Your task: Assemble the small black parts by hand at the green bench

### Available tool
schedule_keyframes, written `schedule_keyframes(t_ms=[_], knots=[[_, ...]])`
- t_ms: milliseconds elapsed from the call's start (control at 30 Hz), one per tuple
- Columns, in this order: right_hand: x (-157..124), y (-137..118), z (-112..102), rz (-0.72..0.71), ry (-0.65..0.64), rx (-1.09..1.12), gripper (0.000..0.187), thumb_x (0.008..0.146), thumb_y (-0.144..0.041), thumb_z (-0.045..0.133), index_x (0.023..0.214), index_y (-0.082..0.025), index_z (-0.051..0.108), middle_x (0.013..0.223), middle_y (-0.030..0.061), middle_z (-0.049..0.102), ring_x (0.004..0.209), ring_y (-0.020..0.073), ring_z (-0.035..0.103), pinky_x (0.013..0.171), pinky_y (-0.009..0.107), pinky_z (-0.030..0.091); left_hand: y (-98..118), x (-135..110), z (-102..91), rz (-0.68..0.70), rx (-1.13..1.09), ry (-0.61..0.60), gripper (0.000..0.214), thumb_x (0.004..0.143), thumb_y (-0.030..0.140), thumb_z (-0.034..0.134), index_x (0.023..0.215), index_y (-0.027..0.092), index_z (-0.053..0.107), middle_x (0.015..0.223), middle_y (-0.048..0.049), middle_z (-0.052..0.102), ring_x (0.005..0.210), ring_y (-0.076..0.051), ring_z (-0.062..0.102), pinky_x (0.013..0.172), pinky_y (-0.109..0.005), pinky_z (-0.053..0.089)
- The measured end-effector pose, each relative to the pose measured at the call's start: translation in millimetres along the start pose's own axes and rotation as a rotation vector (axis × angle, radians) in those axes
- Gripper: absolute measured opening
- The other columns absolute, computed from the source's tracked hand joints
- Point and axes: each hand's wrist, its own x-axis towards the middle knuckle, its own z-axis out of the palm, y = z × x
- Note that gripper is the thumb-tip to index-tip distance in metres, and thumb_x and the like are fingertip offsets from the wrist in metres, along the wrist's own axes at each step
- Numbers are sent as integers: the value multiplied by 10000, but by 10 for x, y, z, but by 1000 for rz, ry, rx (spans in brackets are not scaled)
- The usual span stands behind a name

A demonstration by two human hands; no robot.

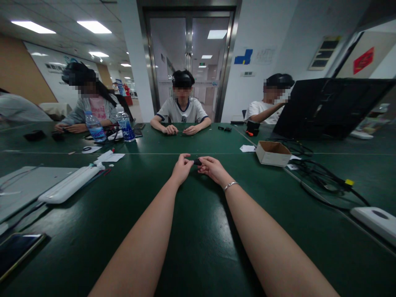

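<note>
Out over the green table (198, 231), both arms reach forward and the hands meet at a small black object (197, 162). It is dark and too small for me to name its kind. My right hand (213, 168) pinches its right end between thumb and fingers; a silver bracelet circles that wrist. At the other end, the fingertips of my left hand (182, 168) close on it, with one finger stretched out above. The fingers hide part of the object.
An open cardboard box (272, 154), black cables (324, 175), a white power strip (375, 220) and a monitor (328, 107) stand right. On the left are a white elongated case (69, 183), a phone (18, 251) and water bottles (125, 123). Several people sit around the table.
</note>
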Motion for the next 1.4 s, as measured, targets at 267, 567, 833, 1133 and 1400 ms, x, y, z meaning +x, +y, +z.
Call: schedule_keyframes(t_ms=[267, 567, 833, 1133, 1400], knots=[[-6, -3, 5, -8, -7, -1, 40, 888, -137, 648, 897, -114, 616, 609, 24, 636, 456, 85, 587, 560, 208, 581, -13, 10, -3, 20, 19, 31, 273, 852, 279, 527, 1107, 182, 513, 702, 13, 582, 587, -108, 526, 565, -213, 380], [2, 1, -3, 0, -1, 3, 83, 863, -152, 684, 898, -120, 617, 604, 18, 631, 456, 90, 587, 571, 223, 586, -93, 49, -8, 21, 67, 31, 268, 882, 353, 465, 1088, 203, 547, 682, 20, 583, 575, -114, 523, 564, -221, 370], [-7, -17, -2, 8, -2, -1, 66, 867, -134, 667, 911, -126, 619, 636, 30, 646, 472, 94, 598, 564, 218, 583, -33, 24, -16, 60, 67, 28, 236, 872, 303, 494, 1070, 192, 559, 695, 11, 592, 628, -119, 553, 575, -217, 378], [-14, -9, 7, -7, -15, 2, 80, 846, -109, 665, 914, -124, 625, 661, 28, 651, 467, 84, 581, 584, 233, 585, -40, 22, -10, 56, 27, -1, 236, 849, 289, 503, 1044, 179, 577, 670, 7, 587, 627, -128, 553, 586, -229, 395], [-16, -30, 5, -13, -44, -4, 196, 842, -92, 644, 1017, -151, 580, 714, 8, 656, 466, 98, 612, 598, 264, 596, -68, 27, -2, 148, -30, 21, 268, 747, 198, 608, 1014, 181, 602, 755, 4, 606, 706, -129, 572, 687, -243, 442]])
